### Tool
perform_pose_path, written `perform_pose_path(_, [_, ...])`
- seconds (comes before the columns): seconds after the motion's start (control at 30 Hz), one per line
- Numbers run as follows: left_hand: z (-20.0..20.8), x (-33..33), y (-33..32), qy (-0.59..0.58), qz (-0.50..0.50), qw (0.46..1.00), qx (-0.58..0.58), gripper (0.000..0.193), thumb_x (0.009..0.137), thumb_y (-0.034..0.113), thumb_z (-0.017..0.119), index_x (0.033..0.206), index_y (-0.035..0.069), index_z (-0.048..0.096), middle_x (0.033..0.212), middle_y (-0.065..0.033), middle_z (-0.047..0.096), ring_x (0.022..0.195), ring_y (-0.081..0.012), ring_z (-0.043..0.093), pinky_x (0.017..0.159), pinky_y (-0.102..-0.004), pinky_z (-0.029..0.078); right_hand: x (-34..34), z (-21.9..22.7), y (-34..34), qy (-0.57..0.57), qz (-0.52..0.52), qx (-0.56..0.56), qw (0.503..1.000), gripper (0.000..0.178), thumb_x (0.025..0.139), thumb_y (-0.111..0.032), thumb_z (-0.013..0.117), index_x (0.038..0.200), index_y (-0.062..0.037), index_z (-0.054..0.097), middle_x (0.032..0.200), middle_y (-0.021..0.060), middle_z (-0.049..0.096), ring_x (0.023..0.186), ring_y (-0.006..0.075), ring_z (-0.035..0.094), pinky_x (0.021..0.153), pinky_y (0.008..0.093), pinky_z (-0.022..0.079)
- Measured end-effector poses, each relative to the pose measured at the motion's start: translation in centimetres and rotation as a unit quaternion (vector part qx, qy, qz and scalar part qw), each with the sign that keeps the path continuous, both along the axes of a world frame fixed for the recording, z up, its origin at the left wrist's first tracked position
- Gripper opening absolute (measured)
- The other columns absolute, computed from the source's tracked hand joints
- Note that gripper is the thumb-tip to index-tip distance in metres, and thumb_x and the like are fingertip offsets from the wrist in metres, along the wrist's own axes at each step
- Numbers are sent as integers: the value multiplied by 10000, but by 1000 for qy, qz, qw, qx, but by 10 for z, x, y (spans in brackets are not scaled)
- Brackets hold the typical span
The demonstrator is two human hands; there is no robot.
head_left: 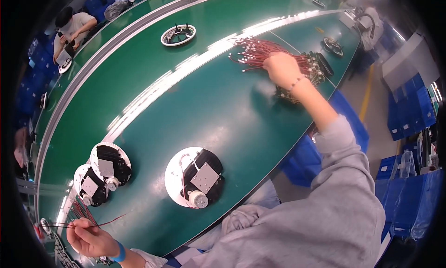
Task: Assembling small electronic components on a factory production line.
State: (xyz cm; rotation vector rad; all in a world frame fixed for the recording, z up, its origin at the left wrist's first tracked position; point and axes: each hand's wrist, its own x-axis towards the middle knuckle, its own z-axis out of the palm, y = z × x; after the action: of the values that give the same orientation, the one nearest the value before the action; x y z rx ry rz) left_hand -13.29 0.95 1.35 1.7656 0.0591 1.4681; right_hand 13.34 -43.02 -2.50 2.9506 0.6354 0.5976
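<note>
At the lower left, my left hand point(90, 238) pinches a thin dark red cable point(111, 220) between thumb and fingers. More red cables point(83, 211) lie just behind it. Far right, my right hand point(283, 70) is closed over a large bundle of red cables point(253, 52) with white connectors; its fingertips are hidden, so what they grip does not show. Small green circuit boards point(288, 95) lie at the bundle's near end. Between my hands sits a round white base point(174, 175) with black parts, a metal plate and a motor. Two similar round units point(111, 163) overlap at left.
A white ring-shaped housing point(178, 35) lies on the green belt point(153, 59) beyond the worktable. Another round part point(333, 46) is past the cable bundle. Blue bins point(302, 161) stand below the table's right edge. Across the line, a person point(74, 31) sits at work.
</note>
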Motion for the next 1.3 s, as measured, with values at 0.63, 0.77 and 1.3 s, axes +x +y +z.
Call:
perform_pose_path(0.63, [11, 54, -89, 223, -453, 776, -378, 108, 850, 133, 484, 782, 52, 462, 884, -147, 598, 537, -71, 527, 408, -159, 369, -148, 47, 189, 189, 432, 432, 769, 56, 629, 23, 619, 671, -6, 594, 566, 58, 547, 469, 138, 514, 409, 228, 383])
perform_pose_path(0.77, [8, 53, -83, 190, -472, 790, -343, 116, 853, 111, 472, 766, 45, 431, 915, -155, 593, 525, -42, 499, 403, -145, 348, -152, 37, 204, 219, 448, 438, 748, 53, 631, -11, 628, 646, -31, 582, 555, 54, 527, 468, 160, 504, 411, 252, 378])
perform_pose_path(1.3, [8, 39, -113, 288, -642, 624, -338, 157, 822, -15, 477, 978, -18, 456, 857, -121, 597, 514, -59, 499, 460, -168, 402, -146, 61, 196, 484, 455, 642, 383, 388, 924, -310, 235, 785, -32, 468, 624, 83, 520, 696, 242, 538, 741, 381, 441])
